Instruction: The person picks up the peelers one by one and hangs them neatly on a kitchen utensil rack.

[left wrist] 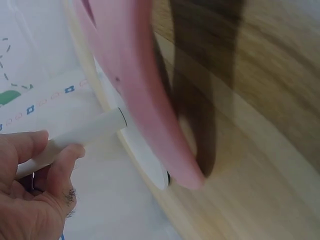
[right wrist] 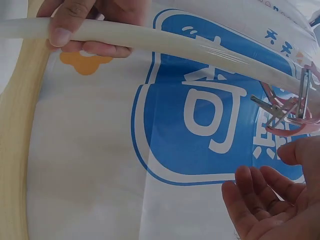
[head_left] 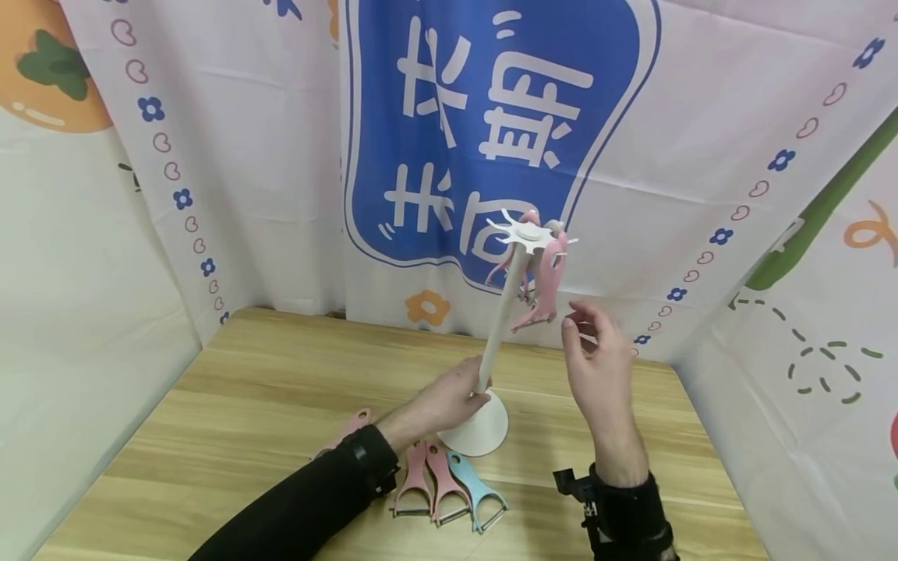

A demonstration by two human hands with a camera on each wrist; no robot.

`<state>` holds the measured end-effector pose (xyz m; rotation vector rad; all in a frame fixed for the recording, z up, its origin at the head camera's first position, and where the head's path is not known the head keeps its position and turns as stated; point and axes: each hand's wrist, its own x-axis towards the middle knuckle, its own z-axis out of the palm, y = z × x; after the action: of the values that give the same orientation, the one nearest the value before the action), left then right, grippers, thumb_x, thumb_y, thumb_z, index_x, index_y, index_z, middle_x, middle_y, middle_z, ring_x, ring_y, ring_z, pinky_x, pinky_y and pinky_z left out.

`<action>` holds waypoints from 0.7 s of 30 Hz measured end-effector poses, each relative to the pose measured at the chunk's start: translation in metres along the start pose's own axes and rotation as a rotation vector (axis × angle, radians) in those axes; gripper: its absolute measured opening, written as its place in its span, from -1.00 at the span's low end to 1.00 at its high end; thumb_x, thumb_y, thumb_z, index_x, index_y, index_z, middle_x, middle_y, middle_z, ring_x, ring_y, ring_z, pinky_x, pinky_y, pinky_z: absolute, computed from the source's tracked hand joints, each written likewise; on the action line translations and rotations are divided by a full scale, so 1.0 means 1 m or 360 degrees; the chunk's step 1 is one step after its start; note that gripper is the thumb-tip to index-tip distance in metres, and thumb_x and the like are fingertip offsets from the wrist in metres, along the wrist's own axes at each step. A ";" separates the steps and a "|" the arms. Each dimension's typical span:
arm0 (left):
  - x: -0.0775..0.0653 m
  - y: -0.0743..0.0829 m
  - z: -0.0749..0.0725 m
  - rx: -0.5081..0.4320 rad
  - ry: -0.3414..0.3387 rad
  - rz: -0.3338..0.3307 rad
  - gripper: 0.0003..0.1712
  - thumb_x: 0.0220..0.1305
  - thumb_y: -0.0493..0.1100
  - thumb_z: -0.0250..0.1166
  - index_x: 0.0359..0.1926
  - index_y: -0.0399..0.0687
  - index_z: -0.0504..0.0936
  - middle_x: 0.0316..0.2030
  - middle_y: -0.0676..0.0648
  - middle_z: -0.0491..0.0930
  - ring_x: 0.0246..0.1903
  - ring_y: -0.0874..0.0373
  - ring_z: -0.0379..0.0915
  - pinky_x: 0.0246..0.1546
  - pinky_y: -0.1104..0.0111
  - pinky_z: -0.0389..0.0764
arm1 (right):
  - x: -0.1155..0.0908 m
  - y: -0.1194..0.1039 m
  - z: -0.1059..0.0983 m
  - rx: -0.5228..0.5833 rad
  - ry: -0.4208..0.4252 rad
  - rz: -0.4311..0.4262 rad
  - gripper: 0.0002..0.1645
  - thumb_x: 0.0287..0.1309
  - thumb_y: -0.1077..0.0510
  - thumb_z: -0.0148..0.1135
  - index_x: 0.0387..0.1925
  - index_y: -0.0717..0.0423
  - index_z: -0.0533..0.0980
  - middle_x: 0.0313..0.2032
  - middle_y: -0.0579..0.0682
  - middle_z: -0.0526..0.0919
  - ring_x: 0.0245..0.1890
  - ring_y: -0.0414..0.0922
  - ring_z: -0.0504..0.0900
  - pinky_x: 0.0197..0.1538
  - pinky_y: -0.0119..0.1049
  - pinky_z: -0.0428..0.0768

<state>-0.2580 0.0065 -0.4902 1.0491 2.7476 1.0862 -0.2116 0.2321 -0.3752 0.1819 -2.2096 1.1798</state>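
My left hand [head_left: 449, 396] grips the lower part of a white stand's pole [head_left: 500, 323], fingers and thumb wrapped round it. The stand rises from a round white base [head_left: 496, 432] to a ring of hooks [head_left: 528, 233]. Pink peelers [head_left: 550, 274] hang from the hooks on the right side, blades down. Just right of the hanging peelers is my right hand [head_left: 602, 370], its fingers loosely bent and holding nothing. The right wrist view shows that hand [right wrist: 272, 202] below the metal peeler blades [right wrist: 304, 92]. Large in the left wrist view is a pink peeler [left wrist: 145, 95].
On the wooden table [head_left: 281, 374], two pink peelers [head_left: 415, 467] and a light blue peeler [head_left: 468, 477] lie side by side before the base. Another pink peeler [head_left: 360, 418] is partly hidden by the left forearm. A printed curtain [head_left: 266, 195] hangs behind the table.
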 end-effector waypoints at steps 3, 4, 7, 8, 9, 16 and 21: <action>0.000 0.002 0.000 -0.0036 -0.0023 -0.0021 -0.66 0.42 -0.23 0.33 0.13 -0.14 0.48 -0.10 -0.01 0.51 -0.02 0.11 0.52 -0.01 0.21 0.62 | -0.002 0.003 0.002 0.0054 -0.0058 0.0024 -0.57 0.49 0.07 0.17 0.27 0.13 0.53 0.07 0.08 0.64 0.05 -0.03 0.66 0.09 -0.09 0.67; 0.000 0.002 -0.001 -0.0050 -0.0029 -0.0031 -0.67 0.41 -0.22 0.34 0.12 -0.13 0.48 -0.10 -0.01 0.50 -0.02 0.12 0.52 -0.02 0.22 0.62 | -0.003 0.005 0.002 0.0081 -0.0079 0.0034 -0.57 0.49 0.07 0.18 0.27 0.13 0.53 0.08 0.08 0.64 0.06 -0.03 0.65 0.10 -0.10 0.66; -0.001 0.001 -0.004 -0.0130 -0.0062 -0.0053 -0.69 0.42 -0.22 0.34 0.10 -0.15 0.49 -0.09 0.00 0.50 -0.04 0.14 0.53 -0.04 0.25 0.62 | -0.005 0.009 0.004 0.0167 -0.0150 0.0062 -0.56 0.48 0.07 0.19 0.28 0.13 0.52 0.13 0.07 0.63 0.09 -0.04 0.65 0.13 -0.09 0.65; -0.001 0.001 -0.005 -0.0165 -0.0074 -0.0054 -0.69 0.42 -0.22 0.33 0.10 -0.16 0.50 -0.08 0.00 0.50 -0.03 0.15 0.54 -0.05 0.27 0.63 | -0.006 0.011 0.005 0.0195 -0.0170 0.0070 -0.56 0.48 0.07 0.19 0.28 0.14 0.52 0.14 0.07 0.63 0.10 -0.04 0.65 0.13 -0.10 0.64; -0.002 -0.001 -0.006 -0.0197 -0.0085 -0.0053 -0.69 0.43 -0.21 0.32 0.10 -0.16 0.50 -0.07 0.01 0.50 -0.02 0.17 0.55 -0.05 0.29 0.63 | -0.006 0.012 0.005 0.0220 -0.0190 0.0076 -0.56 0.48 0.08 0.20 0.28 0.14 0.51 0.15 0.07 0.63 0.11 -0.04 0.64 0.14 -0.11 0.64; -0.010 -0.005 -0.017 -0.0376 -0.0177 -0.0022 -0.65 0.49 -0.16 0.27 0.21 -0.06 0.51 0.07 0.02 0.59 0.13 0.21 0.54 0.05 0.33 0.61 | -0.010 0.017 0.010 0.0295 -0.0305 0.0117 -0.56 0.48 0.05 0.21 0.26 0.15 0.49 0.19 0.04 0.59 0.16 -0.05 0.62 0.18 -0.19 0.61; -0.017 -0.004 -0.026 -0.0453 -0.0241 -0.0019 -0.60 0.51 -0.11 0.24 0.30 0.04 0.47 0.18 0.01 0.58 0.24 0.16 0.47 0.15 0.24 0.59 | -0.012 0.017 0.014 0.0390 -0.0405 0.0143 -0.53 0.47 0.05 0.22 0.27 0.17 0.46 0.21 0.08 0.55 0.17 -0.03 0.60 0.18 -0.27 0.60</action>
<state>-0.2532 -0.0217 -0.4766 1.0258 2.3908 1.2890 -0.2155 0.2292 -0.4001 0.3536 -2.3019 1.5521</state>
